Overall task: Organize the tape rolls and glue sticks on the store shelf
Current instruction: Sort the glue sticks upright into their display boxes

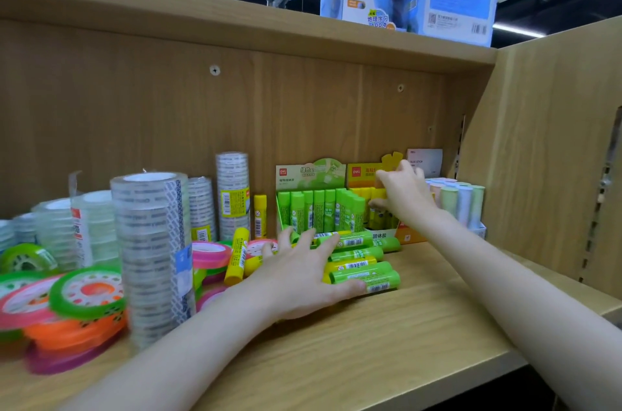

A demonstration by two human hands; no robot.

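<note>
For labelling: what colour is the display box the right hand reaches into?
Orange-yellow display box, holding yellow glue sticks; head view shows it.

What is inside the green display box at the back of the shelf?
The green display box holds green glue sticks standing upright in rows, caps up. Its front wall and the left hand hide their lower ends, so the box floor cannot be seen.

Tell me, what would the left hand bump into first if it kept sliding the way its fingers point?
Probably the loose green glue sticks lying right at the left hand's fingertips; behind them stands the green display box.
</note>
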